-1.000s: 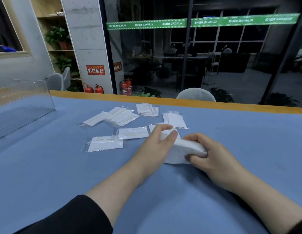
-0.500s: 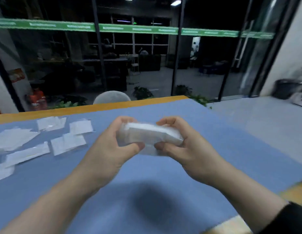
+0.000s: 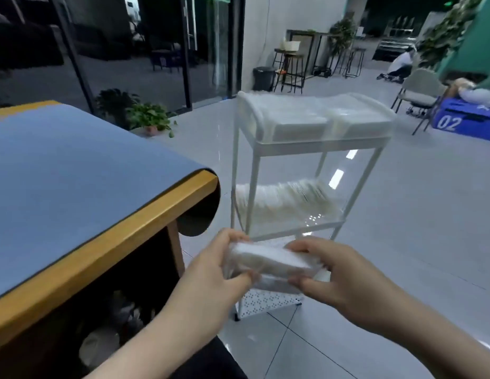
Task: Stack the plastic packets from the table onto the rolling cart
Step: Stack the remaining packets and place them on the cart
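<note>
The person has a stack of plastic packets (image 3: 271,262) held between both hands, out in front of the rolling cart (image 3: 306,149) and down low, roughly level with the cart's bottom shelf. The left hand (image 3: 211,272) grasps the stack's left end, thumb curled under the near edge and fingers wrapped over the far side. The right hand (image 3: 345,274) does the same on the right end, thumb pinching from below, fingers curled over the top. So both hands are clamped on the same bundle, and it's off any surface.

The cart is white, thin metal frame, 3 shelves. Its top shelf is already loaded with white packets in 2 side-by-side stacks. The middle shelf has another pile of them, though that part is pretty smeared by motion blur, so how neatly they sit is hard to say. The bottom shelf shows a perforated panel just behind the held stack.

Left of the cart is the table (image 3: 107,242), blue mat on top with a wooden edge. A potted plant (image 3: 149,117) sits on the floor behind the table's corner, left of the cart.
</note>
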### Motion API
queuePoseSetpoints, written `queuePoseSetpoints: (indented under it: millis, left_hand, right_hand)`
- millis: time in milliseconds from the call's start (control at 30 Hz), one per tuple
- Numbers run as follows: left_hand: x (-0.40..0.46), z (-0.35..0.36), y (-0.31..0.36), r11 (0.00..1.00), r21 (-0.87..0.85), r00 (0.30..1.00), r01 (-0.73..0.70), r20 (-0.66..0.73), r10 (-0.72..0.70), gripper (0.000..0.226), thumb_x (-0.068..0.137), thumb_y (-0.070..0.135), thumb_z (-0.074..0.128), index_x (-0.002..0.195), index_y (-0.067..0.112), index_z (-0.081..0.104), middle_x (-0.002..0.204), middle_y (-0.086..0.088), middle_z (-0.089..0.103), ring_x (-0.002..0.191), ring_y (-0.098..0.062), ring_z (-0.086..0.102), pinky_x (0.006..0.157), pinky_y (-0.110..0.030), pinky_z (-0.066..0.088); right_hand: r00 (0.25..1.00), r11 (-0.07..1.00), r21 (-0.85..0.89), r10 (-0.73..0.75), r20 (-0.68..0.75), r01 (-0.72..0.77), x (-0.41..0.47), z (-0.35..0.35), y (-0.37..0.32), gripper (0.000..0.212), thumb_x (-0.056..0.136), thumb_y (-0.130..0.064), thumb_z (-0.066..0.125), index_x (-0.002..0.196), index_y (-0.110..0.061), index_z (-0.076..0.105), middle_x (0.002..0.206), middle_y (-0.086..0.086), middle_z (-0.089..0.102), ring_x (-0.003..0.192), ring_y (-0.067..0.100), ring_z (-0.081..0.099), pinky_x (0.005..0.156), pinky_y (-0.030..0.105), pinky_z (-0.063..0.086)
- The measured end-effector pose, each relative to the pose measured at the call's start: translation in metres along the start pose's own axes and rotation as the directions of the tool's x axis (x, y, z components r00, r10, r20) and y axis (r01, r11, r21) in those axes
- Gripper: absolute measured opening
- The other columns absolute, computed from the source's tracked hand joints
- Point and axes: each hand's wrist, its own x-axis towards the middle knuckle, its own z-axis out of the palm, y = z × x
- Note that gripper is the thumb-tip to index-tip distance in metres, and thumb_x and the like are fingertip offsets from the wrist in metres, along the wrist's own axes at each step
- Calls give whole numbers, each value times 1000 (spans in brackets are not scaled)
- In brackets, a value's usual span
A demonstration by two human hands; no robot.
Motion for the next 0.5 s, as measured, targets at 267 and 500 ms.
queuePoseSetpoints:
  millis: [267, 500]
  left_hand:
    - [72, 80, -41, 982, -173, 997, 72, 35, -67, 47, 90, 24, 76, 125, 45, 52, 121, 21, 64, 112, 5, 61, 96, -21, 51]
    - [130, 69, -94, 966, 2, 957, 260, -132, -257, 38, 102, 31, 59, 139, 33, 48, 131, 15, 58, 112, 3, 56, 84, -12, 43]
  right_hand:
    - [997, 993, -105, 37, -69, -44, 37, -15, 112, 33, 91, -28, 69, 113, -50, 57, 109, -27, 63, 98, 0, 58, 87, 30, 49]
    - [995, 973, -216, 68, -67, -81, 138, -22, 169, 26, 96, -24, 63, 121, -31, 59, 107, -12, 60, 95, 17, 56, 76, 31, 41]
